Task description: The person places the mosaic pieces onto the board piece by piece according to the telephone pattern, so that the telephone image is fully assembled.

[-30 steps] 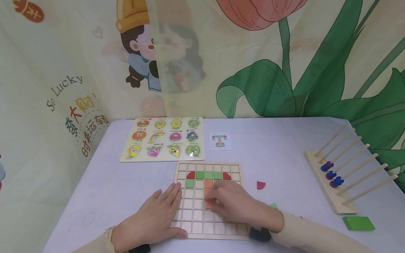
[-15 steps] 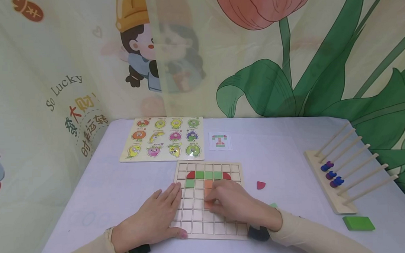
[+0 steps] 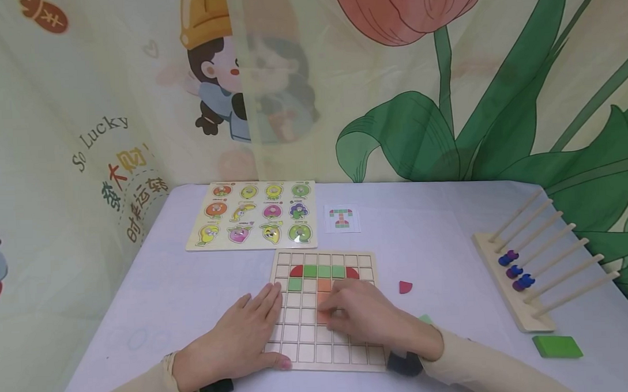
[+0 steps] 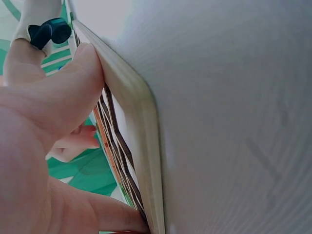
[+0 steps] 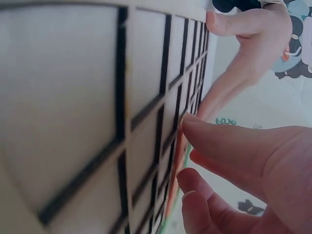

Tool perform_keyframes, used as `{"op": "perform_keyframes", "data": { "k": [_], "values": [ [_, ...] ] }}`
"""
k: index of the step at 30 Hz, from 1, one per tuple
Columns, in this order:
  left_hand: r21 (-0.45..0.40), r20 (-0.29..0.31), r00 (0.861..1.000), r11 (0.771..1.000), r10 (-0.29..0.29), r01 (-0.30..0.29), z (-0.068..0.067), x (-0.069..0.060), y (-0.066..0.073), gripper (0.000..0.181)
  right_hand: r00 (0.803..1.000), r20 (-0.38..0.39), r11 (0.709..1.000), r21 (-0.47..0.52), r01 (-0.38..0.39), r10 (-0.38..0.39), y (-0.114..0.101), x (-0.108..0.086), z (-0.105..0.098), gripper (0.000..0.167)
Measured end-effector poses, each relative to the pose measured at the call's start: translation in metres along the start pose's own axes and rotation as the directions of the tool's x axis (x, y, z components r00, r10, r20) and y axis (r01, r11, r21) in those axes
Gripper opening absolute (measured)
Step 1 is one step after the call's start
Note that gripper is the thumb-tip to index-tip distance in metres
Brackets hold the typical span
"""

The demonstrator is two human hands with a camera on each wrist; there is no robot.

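Observation:
A wooden grid board [image 3: 323,353] lies on the white table. My left hand [image 3: 233,340] rests along its left edge, fingers extended and thumb at the near corner; the left wrist view shows the thumb [image 4: 80,80] touching the rim. Over the grid, my right hand [image 3: 367,315] has curled fingers and pinches an orange square tile [image 3: 323,317], low in an orange column [image 3: 324,285]. The hand partly hides these tiles. Above the column runs a row of green tiles [image 3: 324,271] between red quarter-round tiles [image 3: 296,271]. Another green tile [image 3: 294,284] sits below on the left.
Behind the board are a fruit puzzle [image 3: 262,212] and a pattern card [image 3: 341,219]. A loose red quarter-round piece [image 3: 405,287] and a green piece [image 3: 425,318] lie rightward. Farther right stand a peg rack [image 3: 509,287] with beads and a green block [image 3: 557,346].

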State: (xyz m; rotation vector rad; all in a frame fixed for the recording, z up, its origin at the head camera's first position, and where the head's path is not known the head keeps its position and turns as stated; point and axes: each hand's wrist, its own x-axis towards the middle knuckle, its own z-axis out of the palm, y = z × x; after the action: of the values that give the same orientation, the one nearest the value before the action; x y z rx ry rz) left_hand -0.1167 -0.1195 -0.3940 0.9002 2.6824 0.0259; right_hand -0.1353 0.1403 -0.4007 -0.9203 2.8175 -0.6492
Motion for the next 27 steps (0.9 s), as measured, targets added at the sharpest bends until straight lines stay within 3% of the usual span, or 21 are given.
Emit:
{"op": "perform_keyframes", "data": {
  "k": [6, 10, 14, 20, 24, 27],
  "values": [
    [0.008, -0.003, 1.0, 1.0, 0.005, -0.005, 0.0, 0.0, 0.0, 0.116, 0.996, -0.04, 0.996, 0.028, -0.079, 0.08, 0.008, -0.013, -0.018, 0.023],
    [0.0, 0.002, 1.0, 1.0, 0.005, -0.005, 0.0, 0.0, 0.0, 0.116, 0.982, -0.094, 0.986, -0.011, -0.165, 0.163, 0.021, -0.022, -0.031, 0.027],
    [-0.001, 0.003, 1.0, 1.0, 0.007, -0.007, 0.0, 0.0, 0.0, 0.116, 0.954, -0.154, 0.961, -0.061, -0.27, 0.258, 0.038, -0.035, -0.038, 0.027],
    [0.007, 0.004, 1.0, 1.0, 0.006, -0.006, -0.001, 0.0, 0.001, 0.115, 0.896, -0.158, 0.899, -0.079, -0.43, 0.414, 0.062, -0.054, -0.044, 0.032],
    [0.01, 0.014, 1.0, 1.0, -0.002, 0.002, -0.001, 0.0, 0.001, 0.115, 0.871, -0.171, 0.868, -0.115, -0.483, 0.461, 0.073, -0.063, -0.045, 0.034],
    [0.007, 0.016, 1.0, 1.0, -0.004, 0.004, -0.001, 0.0, 0.001, 0.115, 0.865, -0.174, 0.86, -0.126, -0.494, 0.471, 0.078, -0.067, -0.043, 0.032]
  ]
}}
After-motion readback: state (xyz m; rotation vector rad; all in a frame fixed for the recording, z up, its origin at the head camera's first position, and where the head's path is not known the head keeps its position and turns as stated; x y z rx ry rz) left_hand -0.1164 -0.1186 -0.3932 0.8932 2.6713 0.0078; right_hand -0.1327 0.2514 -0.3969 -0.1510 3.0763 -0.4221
